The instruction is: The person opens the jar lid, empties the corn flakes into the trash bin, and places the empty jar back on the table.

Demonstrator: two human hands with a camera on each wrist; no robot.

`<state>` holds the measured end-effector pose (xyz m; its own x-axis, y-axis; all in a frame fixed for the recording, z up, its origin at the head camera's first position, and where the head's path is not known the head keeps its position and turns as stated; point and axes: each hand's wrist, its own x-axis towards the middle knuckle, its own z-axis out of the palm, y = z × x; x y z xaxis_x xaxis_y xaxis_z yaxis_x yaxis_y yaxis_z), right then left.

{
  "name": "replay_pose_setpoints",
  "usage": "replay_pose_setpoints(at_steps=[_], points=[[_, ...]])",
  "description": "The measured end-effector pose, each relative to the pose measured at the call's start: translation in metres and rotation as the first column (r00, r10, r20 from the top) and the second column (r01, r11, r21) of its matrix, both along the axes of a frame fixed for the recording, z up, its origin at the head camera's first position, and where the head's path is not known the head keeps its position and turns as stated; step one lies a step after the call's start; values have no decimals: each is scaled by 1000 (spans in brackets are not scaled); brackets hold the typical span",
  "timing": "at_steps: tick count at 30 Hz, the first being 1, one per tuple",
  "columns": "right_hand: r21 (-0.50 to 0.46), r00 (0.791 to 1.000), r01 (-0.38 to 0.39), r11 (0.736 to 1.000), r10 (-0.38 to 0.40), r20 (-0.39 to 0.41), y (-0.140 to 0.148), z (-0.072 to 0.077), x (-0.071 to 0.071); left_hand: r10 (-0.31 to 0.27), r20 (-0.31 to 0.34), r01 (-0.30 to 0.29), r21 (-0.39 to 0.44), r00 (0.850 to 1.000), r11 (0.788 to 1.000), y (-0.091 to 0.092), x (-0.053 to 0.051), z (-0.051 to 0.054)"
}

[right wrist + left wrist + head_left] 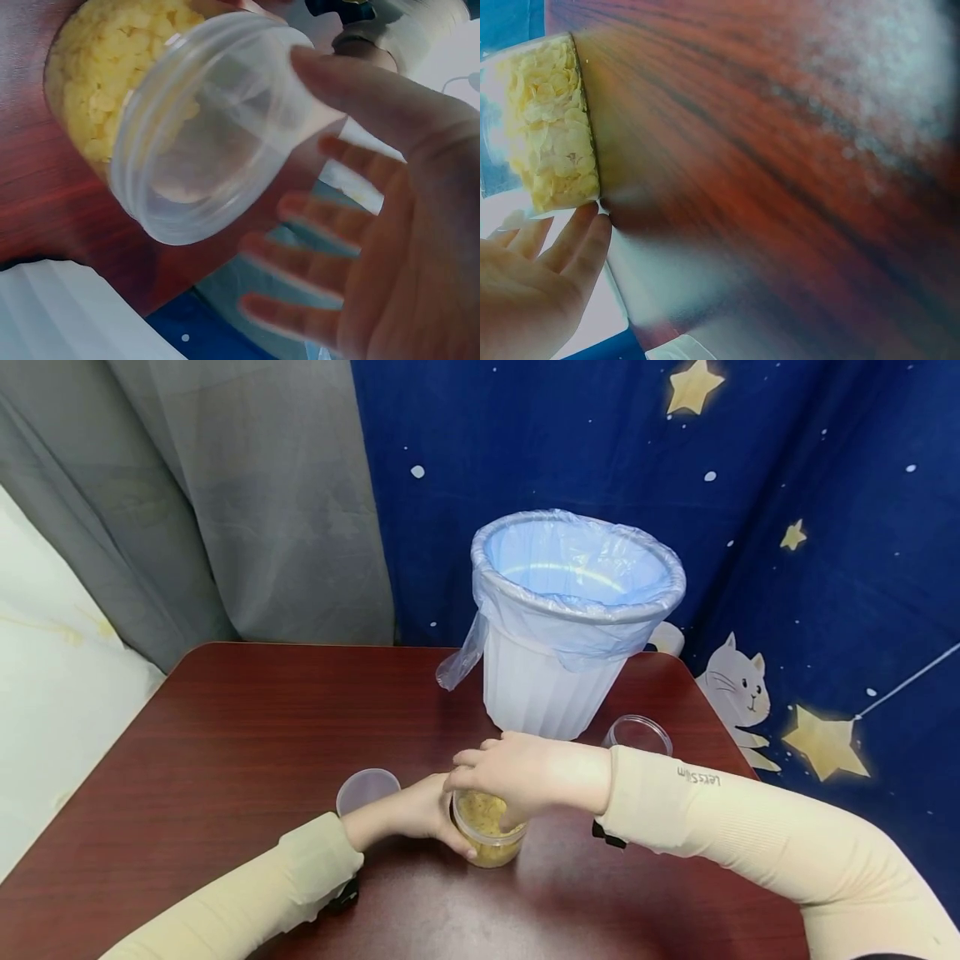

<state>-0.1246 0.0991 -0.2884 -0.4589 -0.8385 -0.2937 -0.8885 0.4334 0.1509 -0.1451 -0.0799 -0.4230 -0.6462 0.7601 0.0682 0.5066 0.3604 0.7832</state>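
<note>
A clear round jar (491, 852) of thin yellow flakes stands on the table. My left hand (423, 810) grips its left side, with the thumb along the front; in the left wrist view, fingers (581, 240) meet the wall near the base. My right hand (517, 772) hangs over the jar's mouth and partly hides it. The right wrist view shows that hand (360, 232) with its fingers spread and the thumb beside the clear threaded rim (135, 172), holding nothing. Whether the mouth has a clear cover on it, I cannot tell.
A white ribbed bin (551, 685) with a translucent liner stands behind the jar. One clear round container or lid (637, 718) sits at the right, partly behind my right arm. Another translucent round piece (367, 789) lies by my left wrist. Dark red tabletop (300, 710) surrounds them.
</note>
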Motion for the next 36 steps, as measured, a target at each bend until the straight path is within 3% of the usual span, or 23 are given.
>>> replay_pose_setpoints(at_steps=[5,10,24,36], points=[[19,982,182,983,-183,38,-5,8,-3,2,30,-3,15,1000,1000,1,-1,-1],[64,958,277,959,-280,62,-8,10,-5,-5,53,3,34,999,999,1,-3,-1],[31,923,375,927,-376,76,-11,-13,1,5,52,-7,33,999,999,1,-2,-2],[68,949,305,950,-309,61,-13,-13,2,50,28,-50,-6,998,999,0,1,-3]])
